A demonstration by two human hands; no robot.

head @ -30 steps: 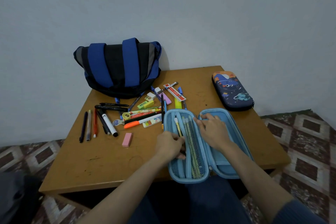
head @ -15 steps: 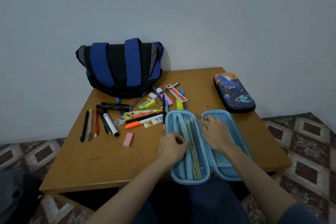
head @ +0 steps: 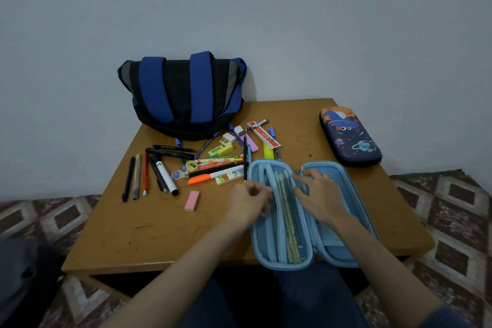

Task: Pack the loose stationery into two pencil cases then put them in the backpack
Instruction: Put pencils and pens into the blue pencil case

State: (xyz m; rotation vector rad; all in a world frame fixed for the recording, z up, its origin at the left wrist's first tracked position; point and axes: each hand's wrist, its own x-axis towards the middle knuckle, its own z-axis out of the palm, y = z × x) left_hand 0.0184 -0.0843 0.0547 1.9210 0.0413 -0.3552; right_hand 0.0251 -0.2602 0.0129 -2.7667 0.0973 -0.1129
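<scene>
Head-cam view, looking down at a small wooden table [head: 149, 234] set against a plain wall. An open light-blue pencil case [head: 332, 245] lies flat at the table's near edge, right of centre, both halves facing up. Its left half has a mesh pocket w/ several pale pencils [head: 288, 217] inside, lying lengthwise.

L hand [head: 249, 204] sits at the case's left rim, fingers curled in toward the palm; can't tell whether they pinch anything. R hand [head: 318, 196] rests on the case's middle & right half, fingers fairly straight & spread, pressing down, gripping nothing.

A second pencil case [head: 350, 137], dark blue w/ a space cartoon print, lies closed at the far right corner, well apart from both hands. A blue & black backpack [head: 183, 96] stands at the far left, against the wall.

Between backpack & open case is a jumble of loose stationery [head: 221, 157], incl. pens, small erasers, an orange highlighter [head: 205, 178] & a yellow sharpener [head: 191, 166]. Left of the jumble is a row of pens [head: 135, 176] & a white marker [head: 166, 177]. A pink eraser [head: 192, 201] lies alone, near the L hand's left side. Patterned floor tiles [head: 452, 208] surround the table.
</scene>
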